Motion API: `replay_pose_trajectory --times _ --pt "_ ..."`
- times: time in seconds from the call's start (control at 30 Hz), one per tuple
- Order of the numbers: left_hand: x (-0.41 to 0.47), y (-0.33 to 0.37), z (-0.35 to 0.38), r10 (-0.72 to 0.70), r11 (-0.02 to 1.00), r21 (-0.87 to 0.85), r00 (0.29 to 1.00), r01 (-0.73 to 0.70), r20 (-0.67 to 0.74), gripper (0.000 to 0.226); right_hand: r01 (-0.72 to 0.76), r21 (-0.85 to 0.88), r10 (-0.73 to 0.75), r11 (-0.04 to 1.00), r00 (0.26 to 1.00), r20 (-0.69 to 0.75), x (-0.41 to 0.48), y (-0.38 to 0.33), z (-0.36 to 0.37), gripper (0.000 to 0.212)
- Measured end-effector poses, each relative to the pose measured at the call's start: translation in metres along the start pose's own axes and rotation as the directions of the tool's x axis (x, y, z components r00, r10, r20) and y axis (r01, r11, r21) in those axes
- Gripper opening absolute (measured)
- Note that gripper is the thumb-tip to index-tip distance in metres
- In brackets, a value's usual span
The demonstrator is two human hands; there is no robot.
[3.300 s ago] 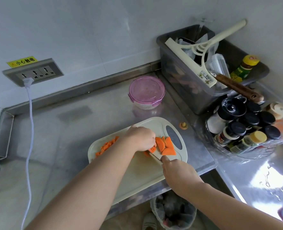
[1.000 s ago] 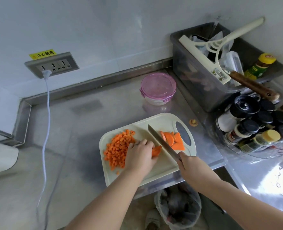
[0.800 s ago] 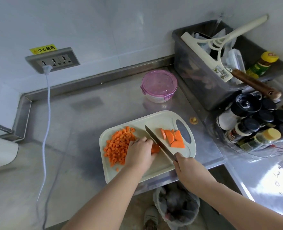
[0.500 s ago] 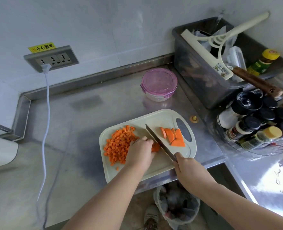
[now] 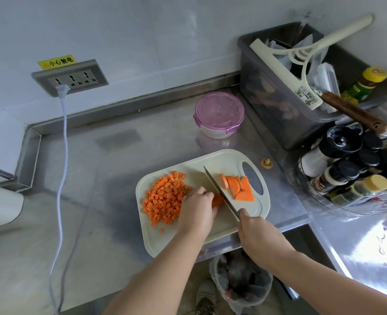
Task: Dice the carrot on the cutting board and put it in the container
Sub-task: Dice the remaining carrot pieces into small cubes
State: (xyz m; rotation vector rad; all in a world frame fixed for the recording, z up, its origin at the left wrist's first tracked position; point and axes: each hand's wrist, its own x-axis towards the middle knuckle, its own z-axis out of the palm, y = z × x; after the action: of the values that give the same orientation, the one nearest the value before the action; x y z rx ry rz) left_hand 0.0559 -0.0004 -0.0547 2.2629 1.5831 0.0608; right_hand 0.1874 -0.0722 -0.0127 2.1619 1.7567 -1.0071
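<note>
A person is standing at a steel table (image 5: 97, 178), seen from above, with both bare forearms reaching onto a pale cutting board (image 5: 156, 237) that is lying at the table's front edge.

The left hand (image 5: 197, 210) is resting knuckles-up on the middle of the board, its grip curled down over a carrot piece (image 5: 217, 200) whose orange end is just peeking out at the fingertips. The right hand (image 5: 259, 235) is closing its grip fully around the handle of a knife (image 5: 219, 193). The handle itself is hidden inside the fist. The blade is pointing away from the person and running right alongside the left fingertips, touching the held piece.

To the left of that hand, a heap of diced carrot (image 5: 165, 198) is lying on the board, with a few cubes straying toward the near edge. To the right of the blade, several carrot slices (image 5: 238, 186) are lying overlapped beside the board's handle hole.

The round container (image 5: 219, 114) is sitting on the table beyond the board, apart from it, with its pink lid on.

At the right, a grey tub (image 5: 278, 114) is holding a cream squeegee (image 5: 301, 57), and a cluster of spice jars (image 5: 351, 160) is standing nearby. A white cable (image 5: 62, 155) is hanging from a wall socket (image 5: 71, 78) at the left. A lined waste bin (image 5: 240, 280) is standing on the floor below.
</note>
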Motion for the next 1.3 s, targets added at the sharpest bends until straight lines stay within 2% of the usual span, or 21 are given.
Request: replay_pose_trajectory --times 0.3,0.53,0.7,0.93,1.03,1.17,1.3 --pt "-0.002 -0.004 -0.001 -0.014 1.0 -0.006 1.0 0.013 -0.022 0.035 -0.004 -0.011 0.003 1.0 1.0 -0.023 0.0 -0.002 -0.002 0.038" --pt "-0.006 -0.002 0.002 -0.02 0.999 -0.042 0.998 0.017 -0.062 0.028 -0.002 -0.024 0.003 1.0 1.0 0.015 0.0 -0.004 -0.003 0.044" --pt "-0.007 -0.002 0.004 -0.031 0.998 -0.066 0.996 0.026 -0.078 0.032 0.0 0.02 0.0 1.0 1.0 0.027 0.005 0.002 -0.009 0.03" --pt "-0.007 0.001 0.008 -0.045 0.998 -0.035 0.995 0.042 -0.087 0.029 0.014 -0.066 -0.011 0.998 0.999 0.046 -0.001 -0.006 -0.004 0.049" --pt "-0.008 0.0 0.011 -0.049 0.998 -0.054 0.993 0.043 -0.105 0.029 0.026 -0.061 -0.025 0.998 0.999 0.021 0.002 -0.002 -0.008 0.037" --pt "-0.012 0.003 0.012 -0.068 0.991 -0.124 0.978 0.044 -0.195 0.026 0.086 -0.006 -0.087 0.996 0.99 -0.114 0.0 0.007 -0.014 0.028" --pt "-0.013 0.003 0.012 -0.087 0.99 -0.128 0.974 0.06 -0.21 0.028 0.104 -0.077 -0.111 0.992 0.991 -0.081 -0.007 0.007 -0.009 0.026"
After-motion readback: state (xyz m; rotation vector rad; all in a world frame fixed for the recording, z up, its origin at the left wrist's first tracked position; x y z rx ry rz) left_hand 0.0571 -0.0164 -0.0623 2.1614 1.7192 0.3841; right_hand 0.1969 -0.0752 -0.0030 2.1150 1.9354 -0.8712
